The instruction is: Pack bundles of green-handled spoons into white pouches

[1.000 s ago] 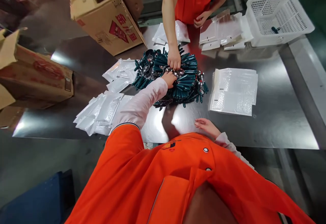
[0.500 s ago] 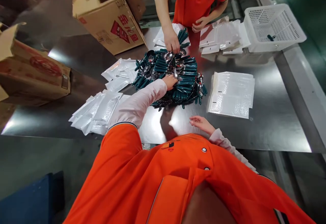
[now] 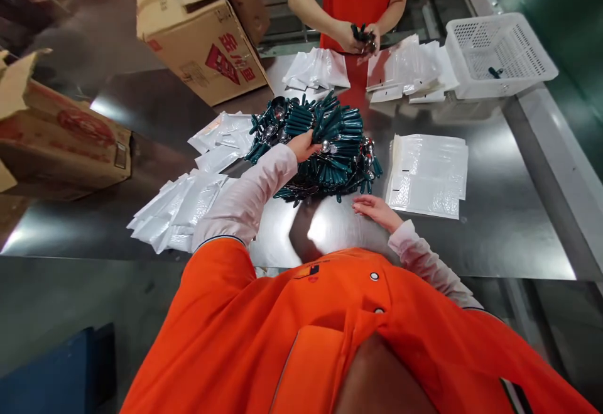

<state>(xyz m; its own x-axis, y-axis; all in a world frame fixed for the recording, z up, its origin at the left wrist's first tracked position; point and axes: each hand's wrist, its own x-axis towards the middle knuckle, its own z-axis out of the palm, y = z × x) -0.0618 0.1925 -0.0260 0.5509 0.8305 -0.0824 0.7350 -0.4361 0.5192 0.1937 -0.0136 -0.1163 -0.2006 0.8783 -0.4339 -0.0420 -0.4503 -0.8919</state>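
Observation:
A heap of spoons with dark green handles (image 3: 325, 144) lies in the middle of a steel table (image 3: 494, 225). My left hand (image 3: 302, 145) reaches into the heap, fingers closed around one or more spoons. My right hand (image 3: 375, 208) rests flat on the table just in front of the heap, fingers spread, holding nothing. Across the table a co-worker in an orange shirt holds a bunch of green-handled spoons (image 3: 362, 34) in both hands.
A stack of clear plastic bags (image 3: 428, 175) lies right of the heap, and more white bags (image 3: 181, 207) lie to the left. A white perforated basket (image 3: 499, 56) stands at the far right. Cardboard boxes (image 3: 202, 37) stand at the far left.
The co-worker's hand has left the heap with a bunch of spoons and drawn back to the body. My left hand has stayed in the heap; my right hand slid slightly forward.

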